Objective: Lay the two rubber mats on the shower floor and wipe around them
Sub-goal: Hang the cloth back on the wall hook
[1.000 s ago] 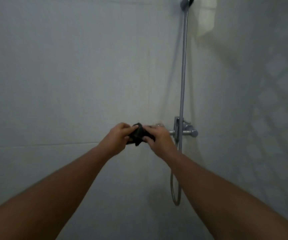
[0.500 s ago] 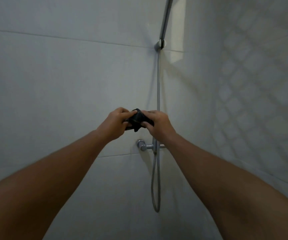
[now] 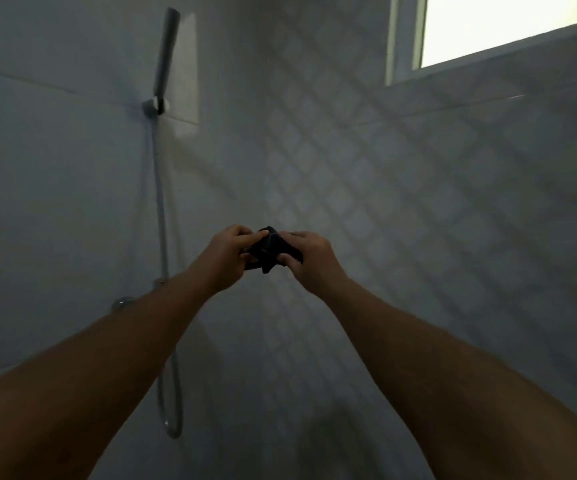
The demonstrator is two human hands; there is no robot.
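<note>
Both arms reach out toward the shower corner, the left hand (image 3: 226, 256) and right hand (image 3: 309, 259) each pinching a small bunched dark cloth (image 3: 269, 249) between them, held in mid-air. Left of them a handheld shower head (image 3: 166, 53) sits in its bracket, hose (image 3: 162, 237) hanging down the tiled wall (image 3: 55, 202); a bright window (image 3: 508, 26) sits upper right.

head | worn camera; faces forward, tilted up at wall corner (image 3: 245, 133); arms' length

L hand (image 3: 226, 258) + R hand (image 3: 309, 259) grip dark cloth (image 3: 269, 249) | shower hose (image 3: 162, 237) left
</note>
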